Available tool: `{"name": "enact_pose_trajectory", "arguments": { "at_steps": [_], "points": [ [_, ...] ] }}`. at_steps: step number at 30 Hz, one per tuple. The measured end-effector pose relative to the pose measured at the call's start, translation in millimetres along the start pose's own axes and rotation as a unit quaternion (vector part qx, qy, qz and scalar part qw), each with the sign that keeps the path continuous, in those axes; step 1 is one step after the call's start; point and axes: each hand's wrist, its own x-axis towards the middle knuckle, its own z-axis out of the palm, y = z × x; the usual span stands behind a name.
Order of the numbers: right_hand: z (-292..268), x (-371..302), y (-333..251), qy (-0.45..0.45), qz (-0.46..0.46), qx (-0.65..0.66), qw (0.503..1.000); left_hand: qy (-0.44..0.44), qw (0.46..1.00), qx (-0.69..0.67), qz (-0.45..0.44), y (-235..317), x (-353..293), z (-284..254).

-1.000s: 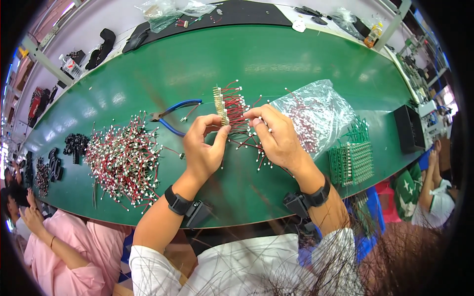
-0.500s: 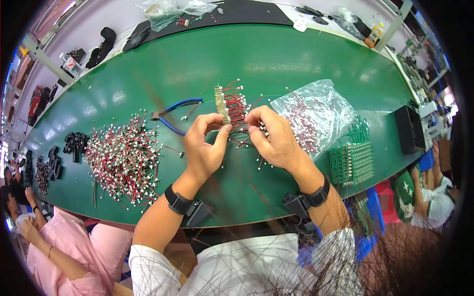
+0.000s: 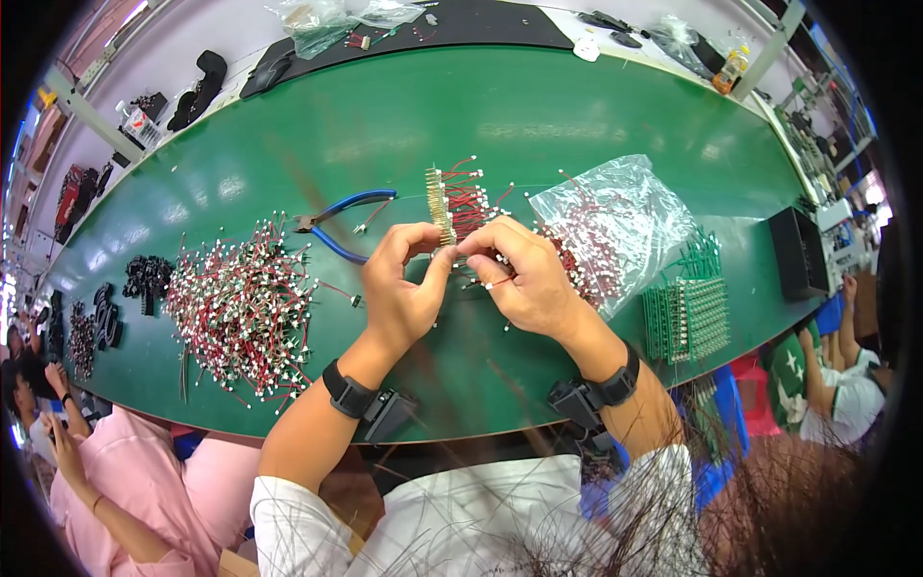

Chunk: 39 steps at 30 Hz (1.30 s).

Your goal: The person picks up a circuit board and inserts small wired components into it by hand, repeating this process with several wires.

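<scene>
My left hand (image 3: 399, 279) pinches the near end of a narrow strip with a row of gold-coloured pins (image 3: 437, 197), held upright over the table. Red-wired leads with small white connectors (image 3: 469, 204) stick out along the strip's right side. My right hand (image 3: 529, 279) is closed, thumb and forefinger meeting at the strip's near end beside my left fingertips. A red wire with a white end (image 3: 492, 284) shows under its fingers; the connector at the fingertips is mostly hidden. Left of the strip lie blue-handled cutting pliers (image 3: 358, 199).
A large heap of red-wired connectors (image 3: 240, 313) lies left. On the right are a clear plastic bag (image 3: 639, 207) of similar leads, stacked green circuit boards (image 3: 687, 322) and a black box (image 3: 796, 252). Black parts (image 3: 147, 281) lie far left. A person in pink (image 3: 144, 481) sits lower left.
My right hand has moved left, bringing its fingertips against the strip's near end. The strip has shifted slightly to the right in my left hand.
</scene>
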Motion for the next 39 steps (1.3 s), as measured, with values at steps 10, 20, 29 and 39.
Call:
{"name": "enact_pose_trajectory", "arguments": {
  "at_steps": [10, 20, 29, 39],
  "points": [
    [9, -3, 2, -0.005, 0.002, 0.021, 1.0, -0.007, 0.999, -0.035, -0.006, -2, -2, 0],
    [3, -2, 5, 0.072, -0.047, -0.041, 0.995, -0.01, 0.999, -0.04, -0.011, 1, -2, 1],
    [2, -1, 3, 0.09, -0.009, -0.047, 0.995, -0.019, 0.998, 0.033, 0.058, 10, 0, 1],
    [2, -2, 6, 0.087, -0.008, -0.045, 0.995, -0.027, 0.998, 0.038, 0.051, 11, -1, 1]
  ]
}}
